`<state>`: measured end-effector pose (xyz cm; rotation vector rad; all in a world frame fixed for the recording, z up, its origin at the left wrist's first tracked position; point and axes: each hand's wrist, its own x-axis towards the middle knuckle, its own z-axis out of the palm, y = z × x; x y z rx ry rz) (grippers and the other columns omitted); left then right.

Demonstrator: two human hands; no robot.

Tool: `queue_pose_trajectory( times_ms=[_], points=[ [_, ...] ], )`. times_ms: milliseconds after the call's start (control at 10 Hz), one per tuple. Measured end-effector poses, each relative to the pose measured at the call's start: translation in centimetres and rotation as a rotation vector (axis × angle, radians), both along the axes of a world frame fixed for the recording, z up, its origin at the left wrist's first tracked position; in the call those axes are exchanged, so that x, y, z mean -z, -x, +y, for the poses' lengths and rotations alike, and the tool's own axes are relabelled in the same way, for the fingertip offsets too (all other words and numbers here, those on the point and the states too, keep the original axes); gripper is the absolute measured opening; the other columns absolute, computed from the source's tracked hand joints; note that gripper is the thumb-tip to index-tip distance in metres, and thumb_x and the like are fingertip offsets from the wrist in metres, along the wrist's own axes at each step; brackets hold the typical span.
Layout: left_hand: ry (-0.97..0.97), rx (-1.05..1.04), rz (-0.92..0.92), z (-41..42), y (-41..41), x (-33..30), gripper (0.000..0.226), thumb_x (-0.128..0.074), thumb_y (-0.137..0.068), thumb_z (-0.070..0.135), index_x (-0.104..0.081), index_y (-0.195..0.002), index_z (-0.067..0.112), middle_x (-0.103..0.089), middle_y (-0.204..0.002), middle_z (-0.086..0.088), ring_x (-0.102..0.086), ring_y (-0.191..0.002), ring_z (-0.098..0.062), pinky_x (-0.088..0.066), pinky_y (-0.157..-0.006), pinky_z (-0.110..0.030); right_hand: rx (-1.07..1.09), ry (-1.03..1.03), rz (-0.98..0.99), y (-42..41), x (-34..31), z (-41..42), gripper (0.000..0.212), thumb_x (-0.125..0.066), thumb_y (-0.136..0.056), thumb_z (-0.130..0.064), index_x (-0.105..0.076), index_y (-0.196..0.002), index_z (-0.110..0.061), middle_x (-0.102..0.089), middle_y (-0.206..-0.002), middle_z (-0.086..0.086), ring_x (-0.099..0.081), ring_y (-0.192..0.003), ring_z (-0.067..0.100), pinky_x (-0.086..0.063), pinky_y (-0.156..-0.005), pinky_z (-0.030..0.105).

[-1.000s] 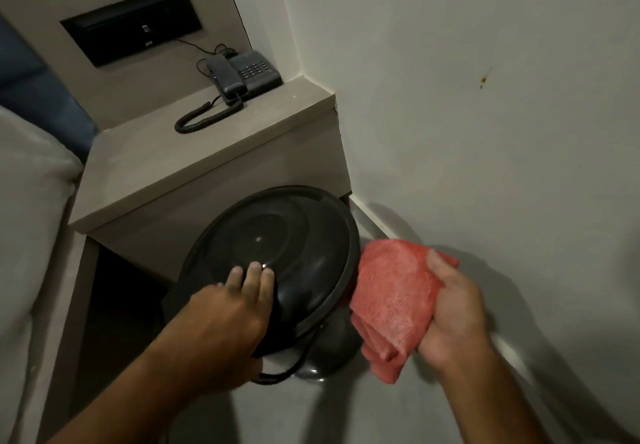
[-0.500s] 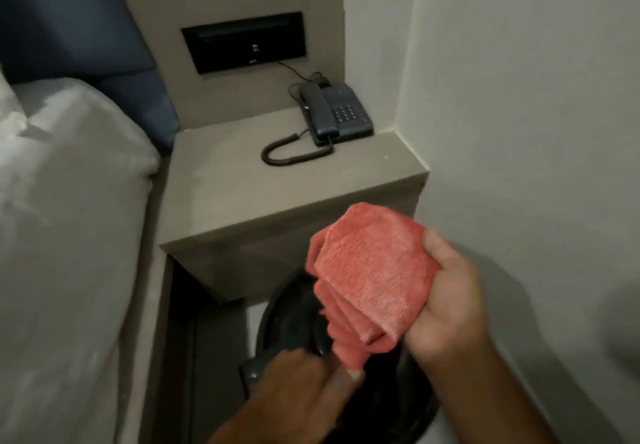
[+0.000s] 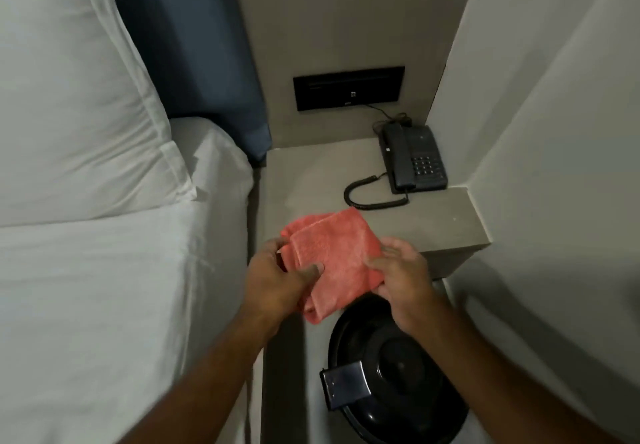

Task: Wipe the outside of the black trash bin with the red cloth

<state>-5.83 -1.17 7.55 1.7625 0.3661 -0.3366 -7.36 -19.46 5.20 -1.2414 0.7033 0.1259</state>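
Left hand (image 3: pixel 277 279) left black trash bin (image 3: pixel 391 367); both grips pinch red cloth (image 3: pixel 332 260), right hand (image 3: pixel 401 274) seemingly underneath.

Setting: hotel-type bedroom. Left of frame, a bed (image 3: pixel 86 270) made up in white sheets with a white pillow (image 3: pixel 69 97) against a blue padded headboard (image 3: pixel 194 45). Right of centre, a built-in bedside shelf (image 3: pixel 311 173) carries a corded telephone (image 3: pixel 414 158) below a black wall panel (image 3: pixel 348 92).
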Motion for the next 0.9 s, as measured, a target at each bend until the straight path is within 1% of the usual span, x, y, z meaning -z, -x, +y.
queue_pose_trajectory(
  times_ms=[100,200,300,400,500,600,700,800,900],
  points=[
    [-0.165,0.097,-0.104,-0.3,-1.5,-1.9,0.064,-0.081,-0.072,0.018,-0.046,-0.124,0.032,-0.060,-0.109,0.008,-0.065,-0.095,-0.016,-0.062,-0.071,-0.043,-0.079,0.214,-0.001,-0.2,-1.5,-0.8,0.031,-0.066,-0.082,0.011,-0.061,-0.093,-0.017,-0.072,-0.092,0.008,-0.071,-0.085,0.028,-0.061,-0.078,0.050],
    [-0.140,0.106,-0.135,-0.7,-3.4,-2.1,0.060,-0.076,-0.078,0.008,-0.040,-0.112,0.043,-0.059,-0.109,0.001,-0.066,-0.097,-0.023,-0.061,-0.071,-0.050,-0.182,0.237,-0.018,-1.4,-1.9,-1.7,0.019,-0.069,-0.085,0.004,-0.074,-0.083,-0.014,-0.076,-0.089,0.006,-0.074,-0.080,0.017,-0.061,-0.066,0.028],
    [-0.202,0.144,-0.200,-1.0,-5.1,-1.0,0.036,-0.070,-0.083,0.009,-0.049,-0.094,0.036,-0.059,-0.105,-0.002,-0.066,-0.091,-0.027,-0.061,-0.063,-0.049,-0.297,0.196,0.025,-3.1,-1.2,-2.3,0.019,-0.070,-0.088,-0.007,-0.076,-0.093,-0.024,-0.074,-0.100,-0.006,-0.070,-0.077,-0.003,-0.048,-0.056,0.006],
    [-0.374,0.149,-0.252,-1.4,-6.3,1.1,0.016,-0.068,-0.086,0.015,-0.065,-0.080,0.030,-0.062,-0.095,0.000,-0.066,-0.082,-0.025,-0.060,-0.073,-0.043,-0.431,0.175,0.065,-4.6,0.5,-2.6,0.036,-0.069,-0.088,-0.009,-0.070,-0.118,-0.028,-0.069,-0.119,-0.005,-0.066,-0.100,0.002,-0.050,-0.074,0.010],
    [-0.464,0.234,-0.181,-1.5,-7.9,4.0,0.023,-0.072,-0.083,0.022,-0.069,-0.106,0.020,-0.057,-0.110,0.001,-0.061,-0.097,-0.020,-0.054,-0.089,-0.035,-0.518,0.224,0.102,-6.1,2.3,-2.5,0.054,-0.069,-0.086,-0.010,-0.058,-0.138,-0.024,-0.065,-0.126,-0.003,-0.062,-0.114,0.013,-0.050,-0.095,0.028],
    [-0.620,0.487,-0.206,-1.7,-9.8,7.8,0.064,-0.074,-0.079,0.019,-0.049,-0.138,0.010,-0.040,-0.137,-0.008,-0.047,-0.120,-0.021,-0.036,-0.104,-0.023,-0.570,0.251,0.128,-7.7,4.6,-2.0,0.058,-0.071,-0.082,-0.008,-0.056,-0.136,-0.023,-0.068,-0.110,-0.005,-0.065,-0.101,0.013,-0.052,-0.078,0.024],
    [-0.586,0.578,-0.172,-1.9,-11.1,11.4,0.075,-0.069,-0.081,0.009,-0.032,-0.146,0.008,-0.028,-0.152,-0.013,-0.037,-0.134,-0.028,-0.033,-0.107,-0.019,-0.609,0.308,0.123,-8.8,8.0,-0.9,0.047,-0.070,-0.082,-0.007,-0.059,-0.126,-0.019,-0.069,-0.098,-0.004,-0.067,-0.087,0.012,-0.052,-0.065,0.019],
    [-0.607,0.652,-0.128,-1.6,-11.9,13.7,0.081,-0.065,-0.084,0.012,-0.019,-0.150,0.011,-0.017,-0.158,-0.015,-0.029,-0.139,-0.034,-0.030,-0.115,-0.042,-0.576,0.374,0.157,-9.4,11.2,0.2,0.057,-0.069,-0.079,-0.003,-0.054,-0.133,-0.013,-0.064,-0.112,-0.002,-0.064,-0.093,0.013,-0.051,-0.068,0.018],
    [-0.796,0.763,-0.069,-0.7,-12.0,14.1,0.086,-0.059,-0.090,0.032,-0.002,-0.153,0.020,0.008,-0.159,-0.021,-0.022,-0.140,-0.042,-0.025,-0.117,-0.044,-0.633,0.473,0.160,-9.6,11.9,0.6,0.067,-0.069,-0.077,0.000,-0.047,-0.140,-0.011,-0.048,-0.128,-0.001,-0.056,-0.103,0.010,-0.047,-0.074,0.008]
  ],
)
